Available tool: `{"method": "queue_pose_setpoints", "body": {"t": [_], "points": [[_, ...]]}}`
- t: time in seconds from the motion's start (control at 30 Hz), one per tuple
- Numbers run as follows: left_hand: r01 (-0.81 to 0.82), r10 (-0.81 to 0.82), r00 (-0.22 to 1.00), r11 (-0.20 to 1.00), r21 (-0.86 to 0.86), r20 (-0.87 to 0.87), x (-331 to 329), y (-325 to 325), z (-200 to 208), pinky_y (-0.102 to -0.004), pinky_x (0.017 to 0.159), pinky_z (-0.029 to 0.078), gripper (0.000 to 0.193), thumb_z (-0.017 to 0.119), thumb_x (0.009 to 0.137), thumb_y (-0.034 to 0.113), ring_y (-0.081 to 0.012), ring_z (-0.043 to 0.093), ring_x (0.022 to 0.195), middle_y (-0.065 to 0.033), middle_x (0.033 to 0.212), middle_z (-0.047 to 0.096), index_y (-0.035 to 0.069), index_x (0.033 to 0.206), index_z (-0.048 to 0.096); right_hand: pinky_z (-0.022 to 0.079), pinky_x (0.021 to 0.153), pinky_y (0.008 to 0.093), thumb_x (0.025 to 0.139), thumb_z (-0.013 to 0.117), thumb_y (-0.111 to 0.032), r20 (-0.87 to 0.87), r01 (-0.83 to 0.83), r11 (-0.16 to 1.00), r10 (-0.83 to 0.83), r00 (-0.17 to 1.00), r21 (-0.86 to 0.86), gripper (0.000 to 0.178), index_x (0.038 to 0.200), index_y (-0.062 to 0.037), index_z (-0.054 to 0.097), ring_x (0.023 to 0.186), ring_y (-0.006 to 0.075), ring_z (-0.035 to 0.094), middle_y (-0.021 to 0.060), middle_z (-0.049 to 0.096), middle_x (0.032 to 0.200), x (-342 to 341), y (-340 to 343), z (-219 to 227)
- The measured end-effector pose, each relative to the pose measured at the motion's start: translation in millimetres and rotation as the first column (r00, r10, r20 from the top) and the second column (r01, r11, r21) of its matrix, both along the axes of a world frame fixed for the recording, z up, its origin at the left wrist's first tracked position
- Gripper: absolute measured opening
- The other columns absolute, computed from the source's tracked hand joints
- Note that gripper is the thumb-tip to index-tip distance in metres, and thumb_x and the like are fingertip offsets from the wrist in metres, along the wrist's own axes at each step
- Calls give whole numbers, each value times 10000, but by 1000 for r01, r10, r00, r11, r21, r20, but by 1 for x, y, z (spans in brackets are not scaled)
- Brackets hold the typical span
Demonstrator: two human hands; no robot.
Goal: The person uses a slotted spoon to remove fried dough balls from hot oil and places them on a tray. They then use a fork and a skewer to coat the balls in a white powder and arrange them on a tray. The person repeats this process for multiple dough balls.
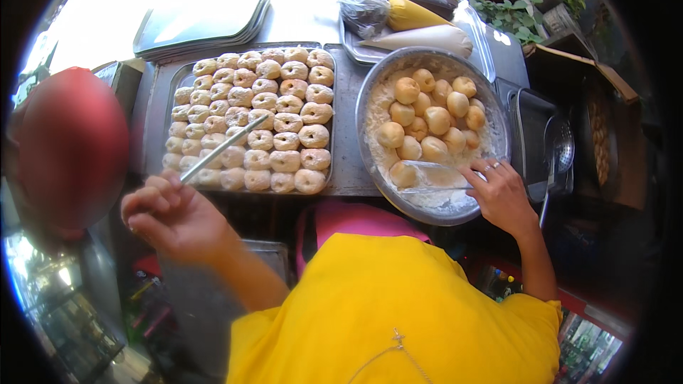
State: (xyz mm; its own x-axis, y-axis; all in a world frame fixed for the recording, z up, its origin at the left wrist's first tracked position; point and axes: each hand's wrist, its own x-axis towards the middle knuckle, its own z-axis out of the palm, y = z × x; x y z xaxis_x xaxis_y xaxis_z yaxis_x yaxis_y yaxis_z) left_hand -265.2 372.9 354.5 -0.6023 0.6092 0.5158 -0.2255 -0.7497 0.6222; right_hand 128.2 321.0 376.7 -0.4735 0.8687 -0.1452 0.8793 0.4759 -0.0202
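My left hand [167, 215] is closed around a thin, pale rod [224, 149], which slants up over a metal tray [331, 171] on my left. Rows of sugar-dusted round buns [287, 122], many with a small hole, fill that tray. At my right, a wide metal bowl [455, 216] holds white powder and several golden round buns [417, 128]. My right hand [499, 193], wearing a ring, grips tongs [445, 171] over the bowl's near side. The tongs' tips lie at one bun [403, 175]; whether they clasp it I cannot tell.
Filled piping bags, yellow [416, 14], white [427, 40] and dark, lie in a tray behind the bowl. Stacked trays [203, 25] stand at the back left. A skimmer [559, 144] and cardboard box [620, 85] are on the right. A blurred red rounded shape [75, 142] is close on the left.
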Motion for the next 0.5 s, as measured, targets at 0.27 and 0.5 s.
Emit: {"method": "queue_pose_setpoints", "body": {"t": [0.27,0.5], "points": [[190,-182,974,981,47,-136,49,-5,18,-282,639,300,260,456,952,330,-115,300,621,17,667,341,82,880,477,456,768,399,752,657,-105,-29,183,983,-182,983,15,350,1078,-12,573,859,277,590,117,608,949,40,-40,-23],[313,-311,946,950,4,-85,74,-22,10,-293,665,310,249,462,948,328,-112,308,628,16,670,335,88,919,521,486,773,392,798,606,-151,-49,372,926,-375,926,-61,304,1067,-15,576,848,321,604,142,601,960,49,-46,-51]]}}
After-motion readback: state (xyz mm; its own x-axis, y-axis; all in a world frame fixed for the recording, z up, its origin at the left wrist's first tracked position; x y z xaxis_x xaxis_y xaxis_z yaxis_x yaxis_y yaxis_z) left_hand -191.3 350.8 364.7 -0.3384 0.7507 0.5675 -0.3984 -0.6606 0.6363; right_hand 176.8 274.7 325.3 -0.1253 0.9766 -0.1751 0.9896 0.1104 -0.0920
